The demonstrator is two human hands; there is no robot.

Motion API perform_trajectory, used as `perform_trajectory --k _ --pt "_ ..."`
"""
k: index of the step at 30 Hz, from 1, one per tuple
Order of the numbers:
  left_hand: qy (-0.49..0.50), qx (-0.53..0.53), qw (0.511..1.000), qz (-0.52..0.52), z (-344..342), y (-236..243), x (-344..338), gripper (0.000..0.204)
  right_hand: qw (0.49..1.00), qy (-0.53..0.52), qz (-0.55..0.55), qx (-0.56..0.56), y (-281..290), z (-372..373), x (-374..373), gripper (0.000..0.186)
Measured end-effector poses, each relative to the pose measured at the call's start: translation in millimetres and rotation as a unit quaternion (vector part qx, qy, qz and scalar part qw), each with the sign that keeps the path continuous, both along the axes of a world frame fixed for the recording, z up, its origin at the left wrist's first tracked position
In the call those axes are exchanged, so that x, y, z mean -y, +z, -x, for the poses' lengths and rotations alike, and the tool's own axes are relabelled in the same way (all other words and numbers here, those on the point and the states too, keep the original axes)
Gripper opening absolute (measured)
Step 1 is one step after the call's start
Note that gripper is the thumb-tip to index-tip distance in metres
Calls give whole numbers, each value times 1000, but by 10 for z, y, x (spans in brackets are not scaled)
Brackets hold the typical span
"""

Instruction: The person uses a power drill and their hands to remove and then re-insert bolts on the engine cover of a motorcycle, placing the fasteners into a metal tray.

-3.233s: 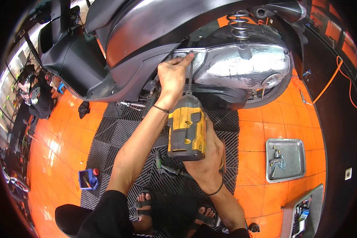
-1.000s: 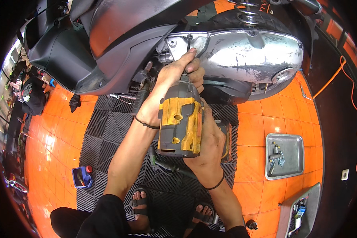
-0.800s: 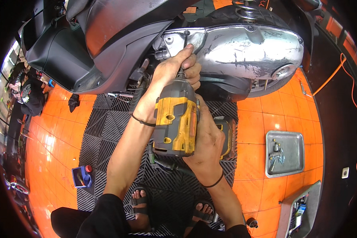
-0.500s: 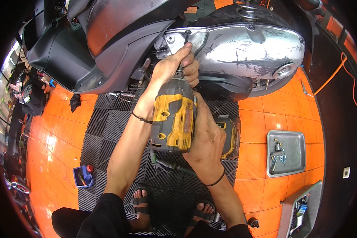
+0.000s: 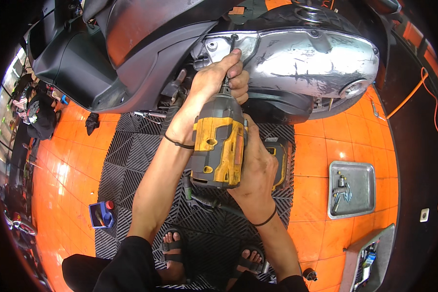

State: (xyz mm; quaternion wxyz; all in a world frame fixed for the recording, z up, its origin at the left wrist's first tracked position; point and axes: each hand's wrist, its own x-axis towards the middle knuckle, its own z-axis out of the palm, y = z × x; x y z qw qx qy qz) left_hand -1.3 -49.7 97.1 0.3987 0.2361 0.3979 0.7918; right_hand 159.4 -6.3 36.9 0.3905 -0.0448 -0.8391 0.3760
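Observation:
My right hand (image 5: 256, 168) grips the handle of a yellow and black cordless impact driver (image 5: 220, 146), whose battery end shows to the right of the wrist. My left hand (image 5: 218, 77) is closed round the long thin bit shaft (image 5: 233, 45) in front of the tool's nose. The far end of the shaft meets a bolt point at the upper front of a scuffed silver engine side cover (image 5: 306, 61). That cover belongs to a dark scooter (image 5: 165, 53). My fingers hide the middle of the shaft.
On the orange tiles at right, a metal tray (image 5: 332, 194) holds sockets and small parts; nearer stands a grey toolbox (image 5: 348, 275). A blue bin (image 5: 96, 216) lies left on the black mat (image 5: 126, 180). An air hose (image 5: 219, 204) crosses below the driver. Orange hose (image 5: 409, 97) hangs far right.
The driver and both hands have shifted slightly to the right in the picture, and the scooter also sits a little further right. My hold on tool and shaft is the same.

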Motion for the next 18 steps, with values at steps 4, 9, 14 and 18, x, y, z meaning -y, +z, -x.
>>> perform_trajectory --k 4,9,14,18 --pt "0 -11 1000 26 13 18 30 42 999 -1 -7 49 127 -27 45 60" --pt "-4 12 1000 7 59 30 -4 36 1000 9 10 25 63 -18 5 63" --pt "12 4 1000 19 39 62 -20 34 999 6 14 41 194 -74 -32 68" --pt "24 15 999 14 21 49 26 37 999 13 24 16 190 -75 -5 71"
